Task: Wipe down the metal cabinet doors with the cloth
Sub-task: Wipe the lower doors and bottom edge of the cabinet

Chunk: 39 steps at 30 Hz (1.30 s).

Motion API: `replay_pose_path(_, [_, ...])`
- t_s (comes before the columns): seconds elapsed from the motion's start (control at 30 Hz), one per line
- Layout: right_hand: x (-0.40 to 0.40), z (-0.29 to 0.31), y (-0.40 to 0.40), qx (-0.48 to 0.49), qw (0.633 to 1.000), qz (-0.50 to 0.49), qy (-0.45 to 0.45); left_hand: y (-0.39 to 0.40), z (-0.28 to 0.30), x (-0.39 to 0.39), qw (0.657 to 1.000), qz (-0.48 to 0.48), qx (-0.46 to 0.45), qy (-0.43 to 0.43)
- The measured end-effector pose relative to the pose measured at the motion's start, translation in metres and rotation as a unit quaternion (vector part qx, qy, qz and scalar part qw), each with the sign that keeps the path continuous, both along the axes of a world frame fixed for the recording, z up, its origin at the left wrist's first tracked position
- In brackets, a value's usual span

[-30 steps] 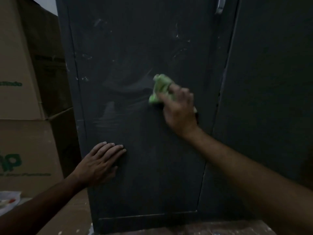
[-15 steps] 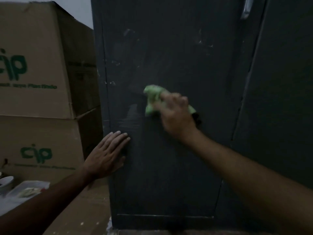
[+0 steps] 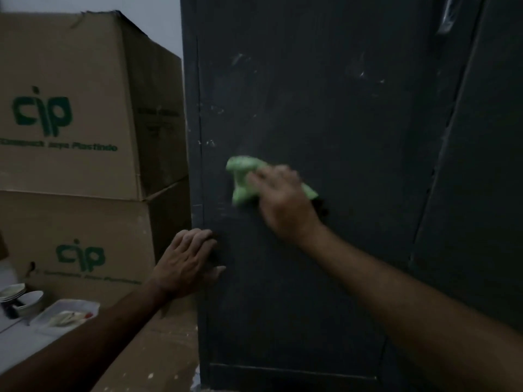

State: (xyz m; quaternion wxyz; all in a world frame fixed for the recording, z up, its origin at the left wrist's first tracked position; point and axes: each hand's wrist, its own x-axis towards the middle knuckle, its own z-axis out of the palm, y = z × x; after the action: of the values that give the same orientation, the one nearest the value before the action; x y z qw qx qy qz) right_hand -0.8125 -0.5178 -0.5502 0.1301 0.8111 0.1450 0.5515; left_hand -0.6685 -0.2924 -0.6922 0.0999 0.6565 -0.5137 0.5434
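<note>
Pressing the green cloth (image 3: 243,176) against the dark cabinet door (image 3: 325,123), the right hand (image 3: 285,205) holds it bunched under its fingers, near the door's left edge at mid-height. Below it, the left hand (image 3: 184,264) lies flat, fingers straight, on that same edge. Stacked cardboard boxes (image 3: 70,108) stand left of the door.
</note>
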Motion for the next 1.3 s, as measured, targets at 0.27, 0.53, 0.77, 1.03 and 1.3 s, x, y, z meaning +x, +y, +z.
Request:
replay_pose_path(0.27, [-0.031,-0.033,-0.021,-0.118,0.987,-0.023,0.107,0.013,0.003,-0.015,0.970,0.077,-0.078,0.216])
replay_pose_path(0.53, [0.011,-0.053,0.027,-0.211,0.967,-0.014,0.145,0.009,0.004,-0.041,0.837,0.043,-0.174,0.516])
replay_pose_path(0.77, [0.026,0.036,0.041,-0.054,0.997,-0.056,-0.001,0.003,-0.001,-0.058,0.838,0.065,-0.209,0.500])
replay_pose_path(1.03, [0.025,-0.051,0.061,-0.400,0.877,-0.053,0.260,0.004,-0.007,-0.049,0.809,0.085,-0.219,0.539])
replay_pose_path(1.3, [0.043,-0.029,0.075,-0.108,0.989,-0.039,0.091,0.003,-0.009,-0.047,0.826,0.077,-0.222,0.512])
